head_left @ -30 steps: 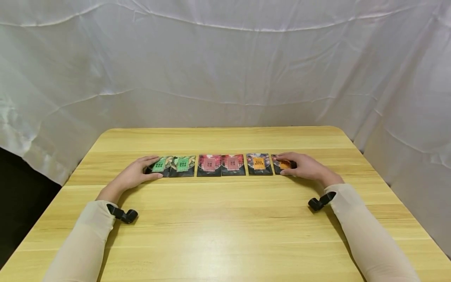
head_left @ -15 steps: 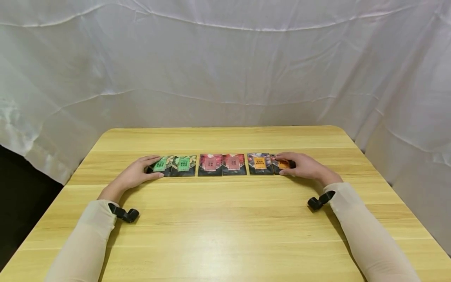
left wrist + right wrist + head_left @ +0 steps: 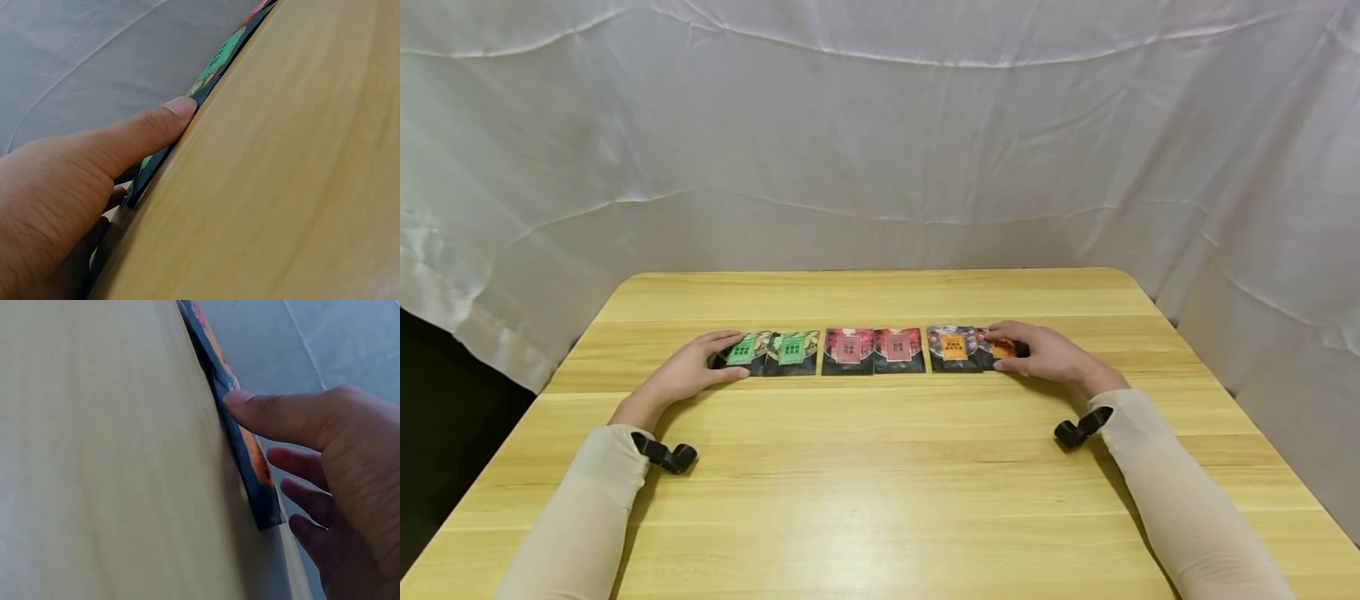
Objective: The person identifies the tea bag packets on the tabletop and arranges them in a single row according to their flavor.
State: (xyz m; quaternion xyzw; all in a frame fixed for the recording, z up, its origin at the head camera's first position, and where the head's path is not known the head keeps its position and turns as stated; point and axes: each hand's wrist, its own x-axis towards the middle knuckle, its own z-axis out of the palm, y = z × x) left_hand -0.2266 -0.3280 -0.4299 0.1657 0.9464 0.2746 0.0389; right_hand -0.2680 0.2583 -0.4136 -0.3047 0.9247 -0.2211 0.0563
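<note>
A row of flat black sachets with coloured labels lies across the table in the head view. My left hand (image 3: 681,371) holds the outermost green-labelled sachet (image 3: 742,351), thumb at its near edge and fingers along its far left side. Beside it is a second green sachet (image 3: 791,350). At the other end my right hand (image 3: 1052,358) grips the outer orange-labelled sachet (image 3: 253,456) by its near and far edges, partly covering it. That sachet meets the inner orange one (image 3: 954,348). In the right wrist view, the remaining fingers (image 3: 306,494) curl loosely outside the sachet.
Two pink-labelled sachets (image 3: 848,350) lie side by side in the middle, with narrow gaps to the green and orange pairs. The wooden table (image 3: 880,467) has rounded far corners. White cloth (image 3: 880,150) hangs behind and to the sides.
My right hand has slid the outer orange sachet left, closing the gap to the inner orange one. My left hand stays at the green sachet; the view has shifted slightly.
</note>
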